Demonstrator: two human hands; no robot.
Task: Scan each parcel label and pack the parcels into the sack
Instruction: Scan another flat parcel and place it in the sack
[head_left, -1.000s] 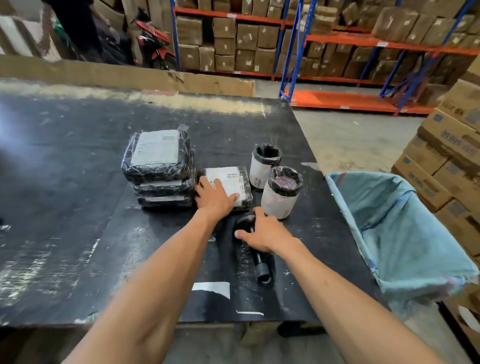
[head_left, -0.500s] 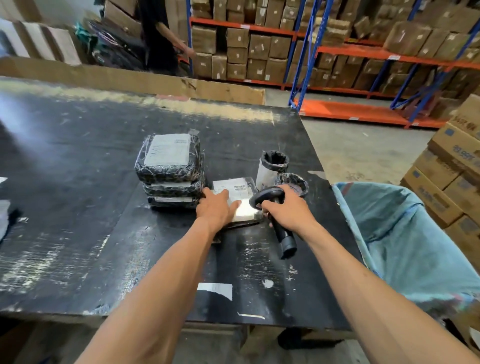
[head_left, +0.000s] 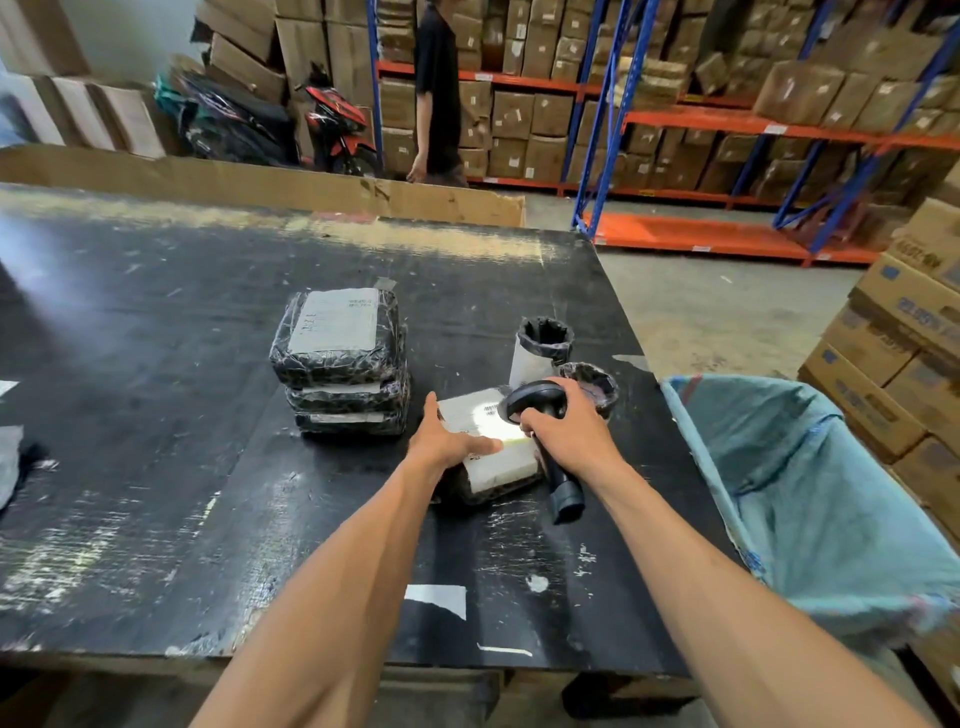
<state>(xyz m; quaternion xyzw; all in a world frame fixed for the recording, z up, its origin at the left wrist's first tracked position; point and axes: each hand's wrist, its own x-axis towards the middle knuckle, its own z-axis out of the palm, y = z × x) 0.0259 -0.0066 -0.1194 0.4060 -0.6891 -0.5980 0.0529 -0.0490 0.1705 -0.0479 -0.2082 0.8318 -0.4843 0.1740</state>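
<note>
In the centre of the frame I had the left hand (head_left: 448, 441) laid flat on the near edge of the small flat parcel (head_left: 493, 447), the fingers (head_left: 480, 446) spread and pressing on its white label, not wrapped around it; I judged this was to keep the light parcel from sliding on the black bench (head_left: 156, 467) and to keep the label flat under the light. The right hand (head_left: 569, 434) was just to the right of it, its fingers closed tightly around the handle of the black scanner (head_left: 540, 431), with the head tilted down and to the left so that the bright patch of light fell on the label. The parcel lay with the label upward, which is why it could be read without lifting it. To the left of centre stood a stack of three wrapped parcels (head_left: 340, 364), labels also upward, near but apart from the one under the scanner; I think they waited for their turn. Just behind the scanner were two round parcels (head_left: 543, 348), standing upright, the nearer one partly hidden by my right hand. The blue sack (head_left: 810, 499) hung open at the right edge of the bench, at the right of the frame, probably so that a scanned parcel could go in with one short movement. I could not see whether anything was already inside it. In the upper part of the frame a person (head_left: 436, 88) stood by the shelves.
</note>
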